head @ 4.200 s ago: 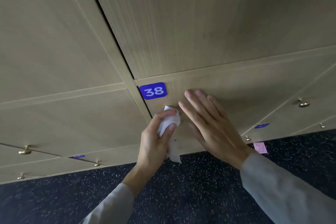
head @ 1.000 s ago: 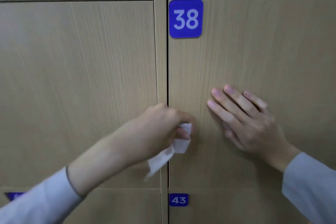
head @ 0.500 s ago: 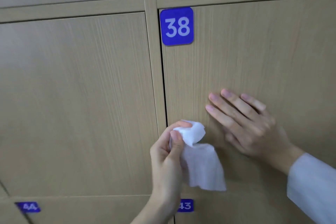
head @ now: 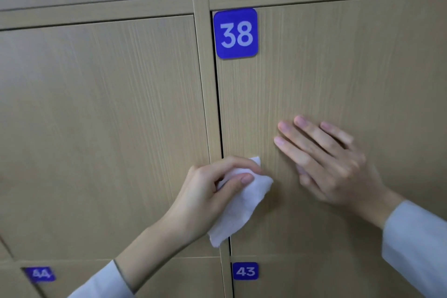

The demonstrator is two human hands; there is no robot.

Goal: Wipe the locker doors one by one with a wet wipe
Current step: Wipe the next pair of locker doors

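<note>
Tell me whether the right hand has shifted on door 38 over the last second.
No. The right hand stays flat, same spot below-right of the 38 plate; only the camera moved.

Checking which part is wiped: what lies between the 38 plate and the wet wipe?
In the head view, only bare wood-grain door surface of locker 38 lies between the 38 plate and the wet wipe.

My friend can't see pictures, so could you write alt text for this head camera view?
A person's left hand pinches a white wet wipe against the left edge of wooden locker door 38, while the right hand rests flat on the same door. Blue number plates read 38, 43 and 44.
</note>
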